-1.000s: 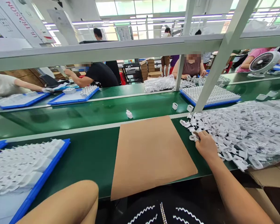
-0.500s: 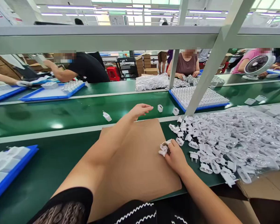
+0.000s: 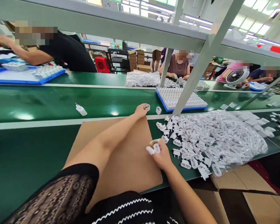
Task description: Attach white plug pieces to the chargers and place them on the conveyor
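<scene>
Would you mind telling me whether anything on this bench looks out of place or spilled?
Mostly tidy. The white plug parts have spread out of their clear bag across the green table, some near its front edge. One white charger lies alone on its side on the conveyor belt.

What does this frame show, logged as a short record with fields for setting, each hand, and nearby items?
setting: green workbench beside a green conveyor belt
left hand: left hand reaching over the belt's near edge, fingers on a small white part
right hand: right hand over the brown cardboard sheet, holding small white plug pieces
nearby: heap of white plug pieces to the right; white charger on the belt; blue tray beyond
people: co-workers seated across the belt
</scene>
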A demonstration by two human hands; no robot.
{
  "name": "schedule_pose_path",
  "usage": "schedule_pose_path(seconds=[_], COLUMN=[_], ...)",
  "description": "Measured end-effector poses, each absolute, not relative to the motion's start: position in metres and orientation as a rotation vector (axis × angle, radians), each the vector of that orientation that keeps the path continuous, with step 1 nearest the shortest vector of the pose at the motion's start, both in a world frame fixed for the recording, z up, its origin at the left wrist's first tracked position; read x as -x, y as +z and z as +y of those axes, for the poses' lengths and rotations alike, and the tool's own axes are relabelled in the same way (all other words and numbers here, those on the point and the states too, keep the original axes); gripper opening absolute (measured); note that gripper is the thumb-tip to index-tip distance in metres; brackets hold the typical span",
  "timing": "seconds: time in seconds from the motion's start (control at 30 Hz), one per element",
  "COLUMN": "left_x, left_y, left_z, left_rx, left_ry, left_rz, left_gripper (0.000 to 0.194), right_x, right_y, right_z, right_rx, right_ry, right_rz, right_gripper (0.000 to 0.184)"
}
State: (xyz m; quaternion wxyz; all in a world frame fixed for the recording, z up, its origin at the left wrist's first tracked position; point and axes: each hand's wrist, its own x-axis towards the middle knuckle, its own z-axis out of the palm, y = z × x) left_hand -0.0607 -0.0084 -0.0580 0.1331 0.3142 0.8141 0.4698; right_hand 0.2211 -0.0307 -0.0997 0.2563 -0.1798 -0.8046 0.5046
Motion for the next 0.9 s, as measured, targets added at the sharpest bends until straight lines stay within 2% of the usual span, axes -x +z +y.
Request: schedule_pose_path(seconds=[0.13,0.23,0.33,0.4,0.53,0.6,0.7,0.83,0.9], left_x=[0.04,0.005,-0.032,-0.049,-0.062,-0.061,-0.057,-0.054,-0.053], left_y=[-0.066,-0.073,-0.082,-0.09,-0.105,-0.107,-0.105,-0.101,-0.102], left_z=[-0.091,-0.166,-0.224,-0.247,-0.259,-0.258,-0.257,-0.259,-0.259], left_rx=[-1.084,-1.246,-1.317,-1.326,-1.217,-1.184,-1.244,-1.265,-1.271], left_ry=[1.271,1.257,1.266,1.264,1.492,1.555,1.561,1.576,1.56], left_rz=[2.162,2.015,2.003,2.029,2.011,1.981,1.938,1.941,1.943], left_gripper=[0.047,0.048,0.042,0.04,0.061,0.052,0.025,0.027,0.026], right_x=[-0.219,-0.217,-0.217,-0.215,-0.206,-0.2,-0.19,-0.18,-0.177], right_y=[-0.093,-0.087,-0.082,-0.079,-0.07,-0.065,-0.057,-0.045,-0.039], right_z=[-0.028,-0.033,-0.04,-0.046,-0.059,-0.066,-0.075,-0.079,-0.078], right_rx=[0.488,0.438,0.494,0.546,0.564,0.56,0.524,0.366,0.283], right_ry=[1.966,2.125,2.107,2.078,2.014,1.951,1.83,1.641,1.655], right_rz=[-1.985,-1.881,-1.829,-1.863,-1.989,-2.051,-2.151,-2.311,-2.364], right_gripper=[0.042,0.047,0.059,0.052,0.041,0.043,0.042,0.018,0.018])
